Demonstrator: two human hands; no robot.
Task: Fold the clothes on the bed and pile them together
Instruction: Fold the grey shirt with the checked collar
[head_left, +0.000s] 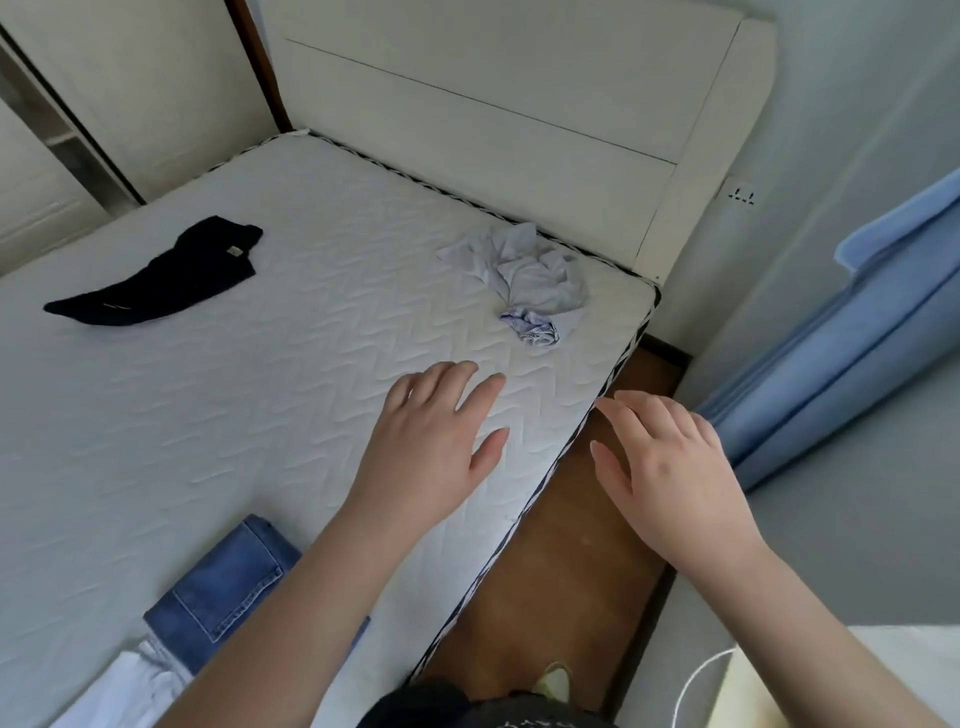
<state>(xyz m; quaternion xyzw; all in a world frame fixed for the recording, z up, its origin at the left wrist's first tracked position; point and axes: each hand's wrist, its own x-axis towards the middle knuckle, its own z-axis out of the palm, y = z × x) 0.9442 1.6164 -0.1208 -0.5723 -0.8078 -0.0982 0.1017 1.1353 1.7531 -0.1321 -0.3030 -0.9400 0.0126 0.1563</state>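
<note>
A crumpled pale blue garment (530, 275) lies near the head of the bed (260, 395), close to its right edge. A dark navy garment (161, 278) lies loosely at the far left. Folded blue jeans (223, 587) sit at the near edge on top of a white garment (124, 686). My left hand (436, 441) hovers over the mattress with fingers spread, holding nothing, short of the pale garment. My right hand (670, 462) is beyond the bed's right edge, above the floor, fingers relaxed and empty.
A cream headboard (493, 114) stands behind the mattress. A strip of brown floor (566, 551) runs along the bed's right side, with a blue curtain (841, 353) further right. A wardrobe (93, 104) stands at the back left. A white cable (696, 680) hangs at lower right.
</note>
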